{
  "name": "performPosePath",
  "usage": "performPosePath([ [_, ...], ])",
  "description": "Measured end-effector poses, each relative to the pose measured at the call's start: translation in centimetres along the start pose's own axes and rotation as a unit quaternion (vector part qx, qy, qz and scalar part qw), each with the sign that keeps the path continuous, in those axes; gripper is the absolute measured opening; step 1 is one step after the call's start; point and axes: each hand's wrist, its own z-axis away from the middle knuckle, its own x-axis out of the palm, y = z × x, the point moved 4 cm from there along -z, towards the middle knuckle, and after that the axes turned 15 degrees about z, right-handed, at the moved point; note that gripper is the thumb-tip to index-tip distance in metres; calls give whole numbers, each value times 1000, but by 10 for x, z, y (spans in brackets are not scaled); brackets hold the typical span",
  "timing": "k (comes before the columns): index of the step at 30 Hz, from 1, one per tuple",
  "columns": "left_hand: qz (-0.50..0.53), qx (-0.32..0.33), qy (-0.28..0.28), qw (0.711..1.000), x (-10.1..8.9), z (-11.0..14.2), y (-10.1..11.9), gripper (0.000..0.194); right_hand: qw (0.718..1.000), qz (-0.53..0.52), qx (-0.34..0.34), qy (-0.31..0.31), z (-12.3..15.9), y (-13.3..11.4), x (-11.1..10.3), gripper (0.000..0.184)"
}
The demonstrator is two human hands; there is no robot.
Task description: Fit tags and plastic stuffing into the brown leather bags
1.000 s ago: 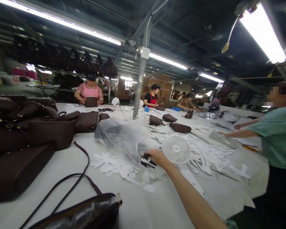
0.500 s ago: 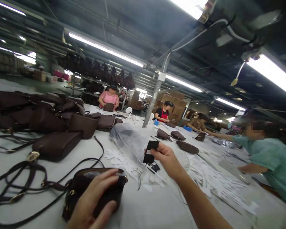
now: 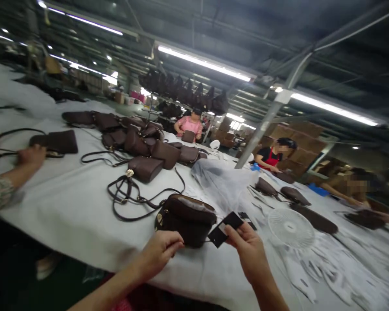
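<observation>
A dark brown handbag (image 3: 189, 224) sits at the near edge of the table, its top open with clear wrapping showing inside. Its long strap (image 3: 129, 196) lies looped to the left. My left hand (image 3: 165, 250) is closed in a pinch in front of the bag's lower left; what is between the fingertips is too small to make out. Between thumb and fingers, my right hand (image 3: 246, 244) holds a black card tag (image 3: 226, 229) with a small pale label, just right of the bag. A thin cord shows between the tag and the bag. More black tags (image 3: 247, 220) lie just behind.
Several brown bags (image 3: 149, 147) are piled behind on the white-covered table (image 3: 68, 207). Clear plastic sheeting (image 3: 218, 179), a white fan (image 3: 291, 229) and white cut pieces (image 3: 327, 276) lie rightward. At left, another person's hand (image 3: 32, 155) handles a bag. A metal post (image 3: 259, 129) rises behind.
The view has swung left and back. My left hand has come off the bag's top and is now pinched at its front. My right hand has brought the tag close to the bag.
</observation>
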Motion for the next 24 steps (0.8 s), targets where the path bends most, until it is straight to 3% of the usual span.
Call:
performPosePath([
  [3, -144, 47, -16, 988, -10, 19, 2, 20, 984, 146, -66, 81, 18, 11, 20, 63],
  [4, -172, 57, -19, 983, -10, 22, 3, 19, 977, 172, -99, 83, 27, 9, 31, 64],
  [6, -211, 72, -23, 975, -7, 26, 5, 20, 976, 166, -141, -20, 46, 3, 61, 62],
  [9, -197, 86, -38, 976, -6, 28, 14, 19, 953, 90, -125, -261, 71, -5, 107, 61],
  [11, -161, 89, -43, 982, -12, 29, 20, 19, 935, 78, -99, -331, 77, -8, 123, 66],
  [14, -127, 64, -15, 990, -26, 30, 20, 21, 920, 137, -107, -351, 70, -13, 131, 50],
  [16, -79, 31, -5, 996, -35, 30, 14, 24, 902, 210, -157, -343, 61, -20, 129, 23],
  [17, -43, 16, -2, 999, -39, 28, 8, 26, 888, 248, -194, -335, 56, -27, 128, 19],
  [20, 21, 4, 72, 997, -56, 19, -12, 28, 830, 340, -306, -317, 41, -55, 121, 23],
  [22, -14, 11, 150, 989, -70, 9, -29, 28, 799, 381, -348, -308, 31, -77, 116, 21],
  [24, -70, 8, 174, 982, -77, -2, -45, 31, 790, 399, -358, -296, 18, -99, 110, 21],
])
